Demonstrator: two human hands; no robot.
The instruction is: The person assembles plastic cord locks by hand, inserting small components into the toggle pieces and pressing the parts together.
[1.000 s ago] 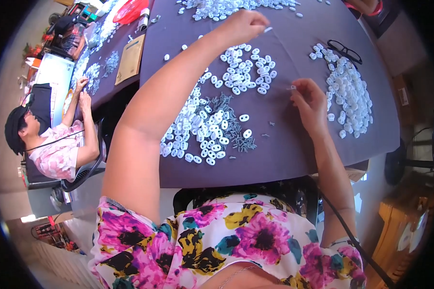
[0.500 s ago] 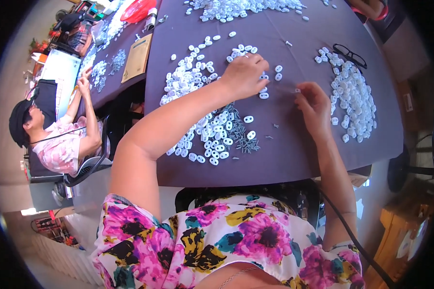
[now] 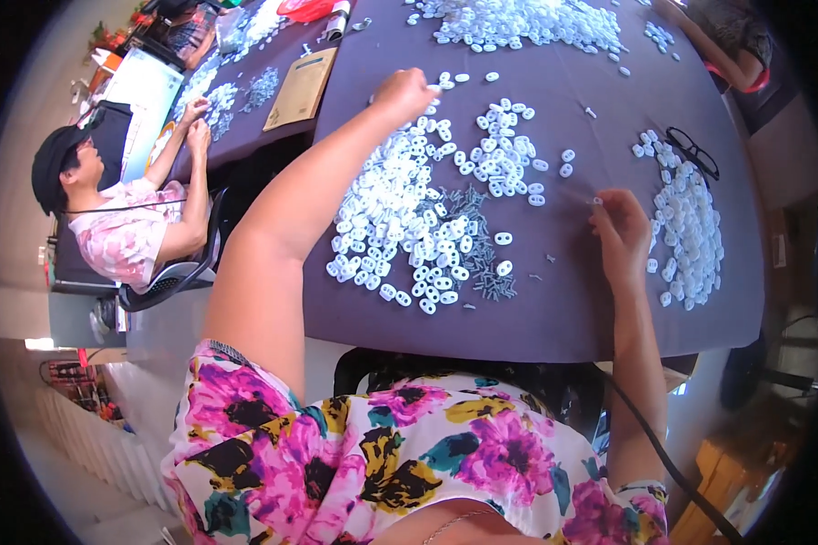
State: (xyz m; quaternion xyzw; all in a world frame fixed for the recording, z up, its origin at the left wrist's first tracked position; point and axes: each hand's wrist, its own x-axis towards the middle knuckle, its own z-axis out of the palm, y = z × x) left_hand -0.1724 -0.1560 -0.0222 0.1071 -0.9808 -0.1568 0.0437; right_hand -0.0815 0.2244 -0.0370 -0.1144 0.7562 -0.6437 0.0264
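My left hand (image 3: 406, 95) reaches to the far end of a heap of small white oval two-holed plastic pieces (image 3: 382, 200). Its fingers are curled together beside a few loose pieces; what they hold, if anything, is hidden. A smaller cluster of the same pieces (image 3: 506, 150) lies to the right of the heap. Dark grey small screws (image 3: 486, 241) are piled at the heap's near right side. Above the cloth my right hand (image 3: 623, 232) pinches a small white plastic piece (image 3: 597, 201) between thumb and forefinger, left of another pile of white pieces (image 3: 686, 227).
Black-framed glasses (image 3: 693, 153) lie by the right pile. A large mound of white pieces (image 3: 527, 20) spreads across the far side. A brown envelope (image 3: 302, 89) rests on the adjoining table, where another person (image 3: 123, 191) works. A further person's arm (image 3: 704, 45) shows at far right.
My left hand has moved left and away from me, off the middle cluster, which now shows. My right hand keeps its pinch. The whole view has shifted slightly.
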